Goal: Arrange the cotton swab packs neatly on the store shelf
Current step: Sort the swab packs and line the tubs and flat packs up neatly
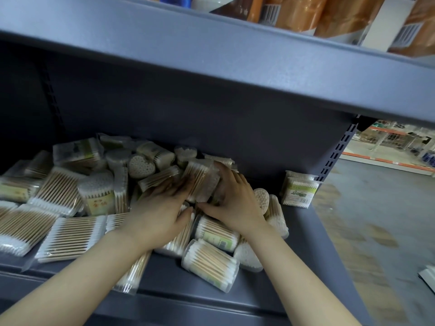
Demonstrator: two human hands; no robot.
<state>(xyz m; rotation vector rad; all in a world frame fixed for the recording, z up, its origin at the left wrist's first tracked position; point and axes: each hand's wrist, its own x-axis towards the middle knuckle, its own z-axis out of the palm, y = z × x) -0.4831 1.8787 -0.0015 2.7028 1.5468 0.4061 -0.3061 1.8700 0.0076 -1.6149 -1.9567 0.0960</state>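
Head view: looks forward-down, close over shelf, tilted.

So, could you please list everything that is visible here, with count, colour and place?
cotton swab packs: dozens, clear wrap, white tips, tan sticks; jumbled heap on the lower shelf
heart-shaped pack: one, white; back of the heap
upright packs: about two, white with green labels; right end of the shelf
shelf: grey-blue metal
upper shelf: grey-blue; bears orange packages
floor: grey; far right
left hand: on the heap's middle
right hand: grip on a clear pack, blurred
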